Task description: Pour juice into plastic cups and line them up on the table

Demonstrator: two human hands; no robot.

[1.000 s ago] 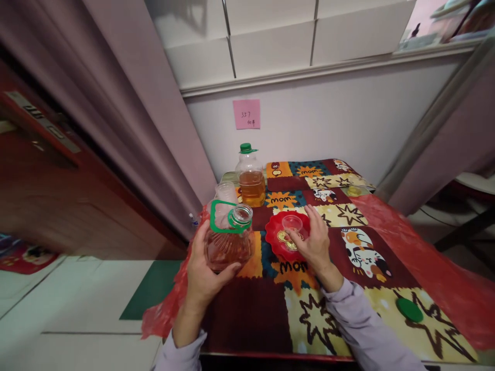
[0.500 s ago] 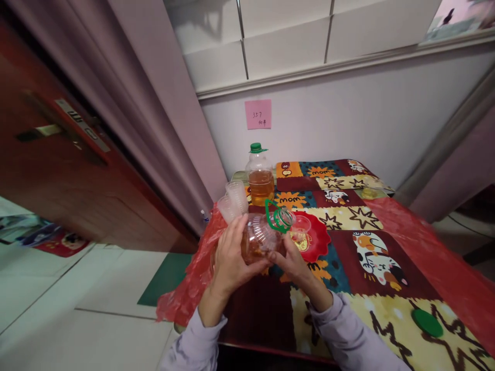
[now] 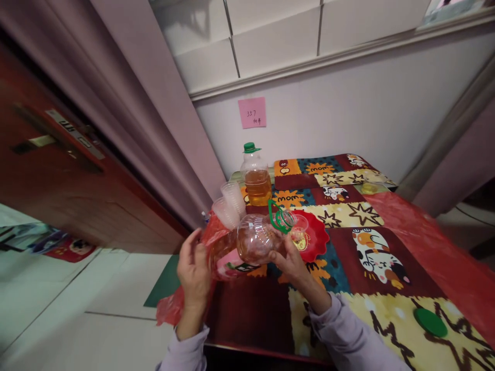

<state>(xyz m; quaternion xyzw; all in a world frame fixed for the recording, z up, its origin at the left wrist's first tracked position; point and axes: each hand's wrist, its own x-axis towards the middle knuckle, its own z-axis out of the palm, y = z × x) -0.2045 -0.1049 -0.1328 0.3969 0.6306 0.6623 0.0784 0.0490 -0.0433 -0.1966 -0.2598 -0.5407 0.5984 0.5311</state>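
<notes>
Right hand [image 3: 293,265]: most fingers hidden behind bottle [image 3: 256,239]; lettering on label [image 3: 227,265] too small to read. Left hand [image 3: 195,275]: contact with bottle base indistinct. Beyond right hand: red dish [image 3: 320,238] partly covered. Behind both hands: sleeves [image 3: 348,330] cut by lower edge. Far left of left hand: door [image 3: 88,201] cut by left edge.

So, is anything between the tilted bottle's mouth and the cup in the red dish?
Nothing visible: in this view the mouth of the bottle overlaps the cup. The right hand is close below, some of its fingers hidden.
</notes>
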